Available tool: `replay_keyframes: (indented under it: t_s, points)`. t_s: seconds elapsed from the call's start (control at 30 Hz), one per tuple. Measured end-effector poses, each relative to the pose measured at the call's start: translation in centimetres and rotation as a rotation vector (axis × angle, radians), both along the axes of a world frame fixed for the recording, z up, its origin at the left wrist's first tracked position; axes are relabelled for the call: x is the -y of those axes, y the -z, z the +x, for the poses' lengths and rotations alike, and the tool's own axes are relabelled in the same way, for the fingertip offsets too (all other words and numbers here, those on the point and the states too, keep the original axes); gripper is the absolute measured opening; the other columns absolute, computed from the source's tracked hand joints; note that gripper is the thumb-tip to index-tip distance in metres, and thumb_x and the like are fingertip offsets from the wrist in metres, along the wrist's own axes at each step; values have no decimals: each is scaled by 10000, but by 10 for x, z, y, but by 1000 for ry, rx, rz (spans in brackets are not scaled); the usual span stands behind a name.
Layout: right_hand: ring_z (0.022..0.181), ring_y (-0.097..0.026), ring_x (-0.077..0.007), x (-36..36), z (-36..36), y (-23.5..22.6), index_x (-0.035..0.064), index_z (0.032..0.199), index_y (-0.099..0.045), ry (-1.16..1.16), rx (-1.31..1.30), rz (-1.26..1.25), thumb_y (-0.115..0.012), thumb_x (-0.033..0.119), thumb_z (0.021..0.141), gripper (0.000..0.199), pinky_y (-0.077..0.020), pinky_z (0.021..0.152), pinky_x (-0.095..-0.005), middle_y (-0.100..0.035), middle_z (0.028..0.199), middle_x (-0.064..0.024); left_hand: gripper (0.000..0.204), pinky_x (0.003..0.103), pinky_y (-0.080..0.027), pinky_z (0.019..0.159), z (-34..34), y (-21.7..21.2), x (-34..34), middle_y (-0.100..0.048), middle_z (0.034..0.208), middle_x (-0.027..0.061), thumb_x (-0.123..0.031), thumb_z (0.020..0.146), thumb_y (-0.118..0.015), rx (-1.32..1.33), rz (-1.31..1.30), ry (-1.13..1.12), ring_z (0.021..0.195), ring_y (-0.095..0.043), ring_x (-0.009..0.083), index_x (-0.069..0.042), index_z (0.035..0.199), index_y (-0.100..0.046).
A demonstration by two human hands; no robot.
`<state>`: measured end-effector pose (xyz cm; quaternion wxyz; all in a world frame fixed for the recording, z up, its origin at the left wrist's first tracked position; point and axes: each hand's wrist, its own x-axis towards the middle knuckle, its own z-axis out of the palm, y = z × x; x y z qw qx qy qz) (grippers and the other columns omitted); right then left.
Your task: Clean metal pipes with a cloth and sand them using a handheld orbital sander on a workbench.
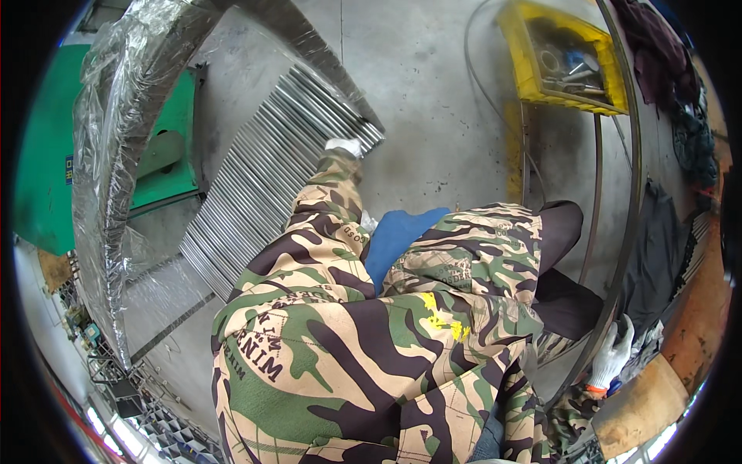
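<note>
Rods (267, 166) left, crate (519, 58) right

The rods lie side by side ahead and to the left, the left grip (345, 145) at their far right corner. A frame (116, 170) bends around their left and far sides, a panel (174, 116) behind it. Across the floor (417, 93) (a cable (474, 77) runs there) is the crate, loose parts (573, 71) inside; garments (653, 46) are to its right.

Beneath you spreads a grey concrete floor (417, 93), scuffed, stained and scattered with dark specks. To your front left, shiny metal tubes (267, 166) lie side by side low over it; you cannot tell whether they touch it directly. A thin cable (481, 87) curves across it, front right.
</note>
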<state>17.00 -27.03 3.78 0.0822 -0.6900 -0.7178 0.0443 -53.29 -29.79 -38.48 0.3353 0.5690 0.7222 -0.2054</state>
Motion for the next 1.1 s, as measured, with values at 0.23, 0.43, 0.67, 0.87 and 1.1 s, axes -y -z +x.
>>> replay_keyframes:
  t_s: [0.23,0.43,0.67,0.87,1.1]
  points:
    - [1064,-711,-256,0,-1,10,-18,1336,-657,23,-61,-52,-651,126,1052,319,-542,974,-355,-732,1227,-186,935,440,-435,1199,72,-85,2,-401,1636,224,-470,956,-674,-117,173,-999,1490,-454,363,14,1646,-271]
    - [1057,-714,-249,4,-2,22,-8,1319,-671,-29,-61,-54,-650,137,1056,301,-545,954,-357,-740,1202,-176,934,419,-340,1271,83,-65,13,-208,1752,215,-422,952,-637,-180,214,-762,1589,-302,348,8,1671,-225]
    - [1025,-718,-213,13,7,29,-9,1314,-678,-18,-175,-7,-662,118,1053,291,-555,929,-331,-742,1179,-149,911,391,-231,1324,56,-63,17,-164,1728,333,-365,945,-561,-65,175,-680,1609,-239,426,98,1647,-211]
    - [1079,-700,-197,18,31,42,-34,1321,-679,64,-297,242,-642,72,1066,279,-530,987,-315,-740,1200,-144,906,403,-199,1336,86,-85,45,-122,1745,306,-417,1027,-540,36,11,-564,1619,-200,416,76,1668,-131]
    - [1131,-707,-227,16,96,77,-34,1309,-687,128,-306,455,-669,128,1067,291,-536,1022,-333,-744,1247,-152,618,465,-546,1017,135,-46,132,-725,1203,325,-458,940,-634,185,1,-415,1176,-697,447,22,1325,-686]
